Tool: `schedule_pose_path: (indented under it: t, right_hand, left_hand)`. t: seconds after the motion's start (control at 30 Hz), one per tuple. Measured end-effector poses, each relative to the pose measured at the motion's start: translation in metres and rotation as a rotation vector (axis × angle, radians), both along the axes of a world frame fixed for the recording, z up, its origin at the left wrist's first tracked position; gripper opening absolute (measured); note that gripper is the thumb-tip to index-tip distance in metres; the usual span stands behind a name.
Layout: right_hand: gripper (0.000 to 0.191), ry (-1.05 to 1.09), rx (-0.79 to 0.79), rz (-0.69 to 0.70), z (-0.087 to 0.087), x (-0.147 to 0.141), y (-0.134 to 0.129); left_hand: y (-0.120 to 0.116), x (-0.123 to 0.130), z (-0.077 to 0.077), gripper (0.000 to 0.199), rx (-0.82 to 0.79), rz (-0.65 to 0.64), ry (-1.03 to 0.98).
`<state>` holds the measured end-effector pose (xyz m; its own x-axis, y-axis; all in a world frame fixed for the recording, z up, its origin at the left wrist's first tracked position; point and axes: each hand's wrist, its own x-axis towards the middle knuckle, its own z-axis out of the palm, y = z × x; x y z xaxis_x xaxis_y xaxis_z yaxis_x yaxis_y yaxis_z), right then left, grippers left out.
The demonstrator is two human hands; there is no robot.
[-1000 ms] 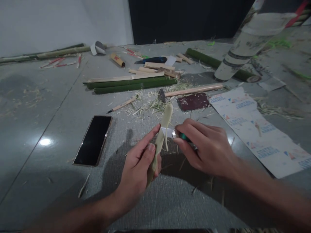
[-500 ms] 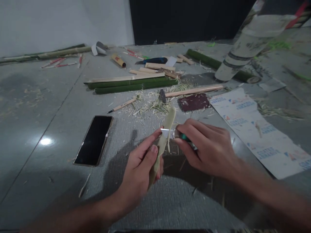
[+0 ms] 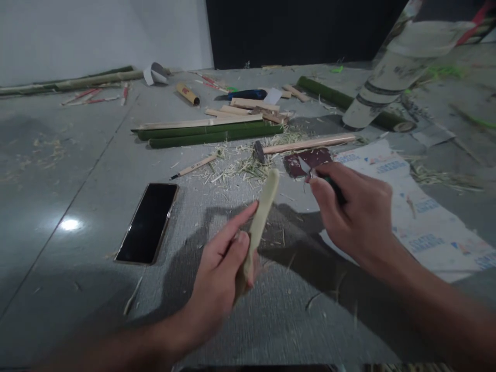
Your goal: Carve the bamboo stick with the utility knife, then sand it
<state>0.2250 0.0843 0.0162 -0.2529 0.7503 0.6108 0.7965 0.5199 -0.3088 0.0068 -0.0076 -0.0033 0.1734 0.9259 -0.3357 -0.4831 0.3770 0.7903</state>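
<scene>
Swung knife (image 3: pixel 305 165) right, off pale strip (image 3: pixel 265 204); clasping knife in closed right hand (image 3: pixel 354 213), strip in curled left hand (image 3: pixel 221 271); probably between shaving strokes, needing knife realigned.

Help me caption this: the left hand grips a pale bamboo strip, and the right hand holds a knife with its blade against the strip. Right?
Not quite: the head view shows the knife with its blade apart from the pale bamboo strip, right of it. The left hand does grip the strip and the right hand the knife.
</scene>
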Motion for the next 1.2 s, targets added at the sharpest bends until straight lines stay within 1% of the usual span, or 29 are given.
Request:
schedule_pose_path:
  t: [0.07, 0.2, 0.27, 0.33, 0.4, 0.53, 0.7, 0.8, 0.9, 0.97, 1.07, 1.2]
  right_hand:
    - [0.017, 0.019, -0.023, 0.08, -0.001, -0.005, -0.005]
    - [0.014, -0.026, -0.113, 0.347, -0.003, -0.017, -0.018]
    - [0.014, -0.063, -0.143, 0.452, -0.004, -0.022, -0.024]
    - [0.016, -0.097, -0.153, 0.511, -0.006, -0.026, -0.027]
    - [0.021, -0.121, -0.155, 0.54, -0.008, -0.029, -0.03]
    - [0.026, -0.15, -0.163, 0.547, -0.01, -0.034, -0.032]
    - [0.029, -0.163, -0.124, 0.519, -0.01, -0.037, -0.034]
    - [0.031, -0.186, -0.072, 0.475, -0.008, -0.038, -0.037]
    - [0.026, -0.229, -0.009, 0.426, -0.004, -0.039, -0.04]
    - [0.023, -0.258, 0.024, 0.405, -0.002, -0.04, -0.041]
    - [0.023, -0.28, 0.044, 0.382, 0.0, -0.04, -0.043]
    - [0.025, -0.279, 0.035, 0.363, 0.001, -0.041, -0.044]
  left_hand:
    - [0.007, 0.0, 0.001, 0.045, -0.005, 0.052, -0.034]
    - [0.013, 0.0, 0.001, 0.046, 0.029, 0.076, -0.073]
    - [0.013, 0.0, 0.0, 0.046, 0.039, 0.093, -0.093]
    - [0.012, 0.0, -0.001, 0.049, 0.027, 0.103, -0.086]
    - [0.011, -0.001, -0.002, 0.053, -0.01, 0.098, -0.049]
    - [0.011, -0.003, -0.001, 0.053, -0.045, 0.116, 0.031]
    - [0.012, -0.003, 0.001, 0.051, -0.038, 0.11, 0.061]
    - [0.01, -0.001, 0.005, 0.049, -0.057, 0.114, 0.056]
    - [0.009, 0.001, 0.012, 0.046, -0.092, 0.129, 0.031]
    - [0.009, 0.002, 0.016, 0.046, -0.099, 0.113, -0.009]
    - [0.01, 0.002, 0.019, 0.045, -0.096, 0.096, -0.061]
    - [0.01, 0.001, 0.02, 0.046, -0.081, 0.091, -0.062]
